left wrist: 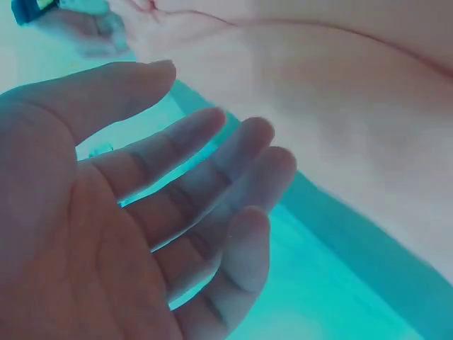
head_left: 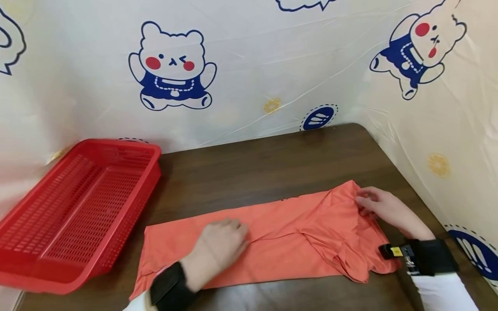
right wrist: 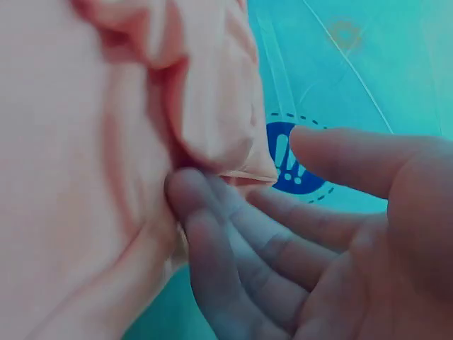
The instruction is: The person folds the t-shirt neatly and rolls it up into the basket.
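Head view from above, facing forward-down at table point(head_left: 253, 168), wrist views close in, facing left hand point(left wrist: 117, 234) and right hand point(right wrist: 329, 265), cloth point(head_left: 280, 255) in all three.

Cartoon-print sheeting point(head_left: 249, 56) beside a brown tabletop point(head_left: 249, 172) shows a screened-off table corner, building type unclear.

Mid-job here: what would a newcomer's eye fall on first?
Probably the bright red basket at the head view's left, then the orange cloth laid long across the dark table, its right end bunched, with the right hand there and the left hand over its left half. Behind, a winking cartoon bear stands out on the white backdrop.
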A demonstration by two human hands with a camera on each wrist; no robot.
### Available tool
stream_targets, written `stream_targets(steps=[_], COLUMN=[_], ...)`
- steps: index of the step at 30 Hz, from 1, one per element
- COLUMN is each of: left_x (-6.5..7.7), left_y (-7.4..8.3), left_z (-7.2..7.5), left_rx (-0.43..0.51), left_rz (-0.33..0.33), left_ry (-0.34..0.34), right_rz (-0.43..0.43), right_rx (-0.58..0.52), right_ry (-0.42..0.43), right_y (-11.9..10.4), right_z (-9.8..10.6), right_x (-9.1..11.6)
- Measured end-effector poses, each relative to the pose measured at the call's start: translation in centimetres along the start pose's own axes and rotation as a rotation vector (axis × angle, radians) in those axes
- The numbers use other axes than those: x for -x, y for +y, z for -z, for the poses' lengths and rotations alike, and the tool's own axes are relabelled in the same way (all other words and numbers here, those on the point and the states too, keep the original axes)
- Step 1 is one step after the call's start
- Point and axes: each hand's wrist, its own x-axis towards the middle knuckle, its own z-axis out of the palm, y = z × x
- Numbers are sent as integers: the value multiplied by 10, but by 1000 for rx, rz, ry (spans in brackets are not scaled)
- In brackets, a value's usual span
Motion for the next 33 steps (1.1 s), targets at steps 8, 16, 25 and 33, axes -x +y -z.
stream_targets(steps=[8,16,25,33], left_x=[-71,-107,-100,-74], left_y=[62,103,104,101], left_z=[-28,-46,-47,-45], left_rx=[124,103,127,47], left_rz=[-232,-215,-318,-335], left_ry=[-23,-61,21,167], right_rz=[24,66,18,-1], right_rx=[141,84,56,-7], right_ry=[11,178,218,206], right_y=[-18,-32,-20,-14], right_z=[-6,-2,-3,0], right_x=[-32,-41,-50,-52])
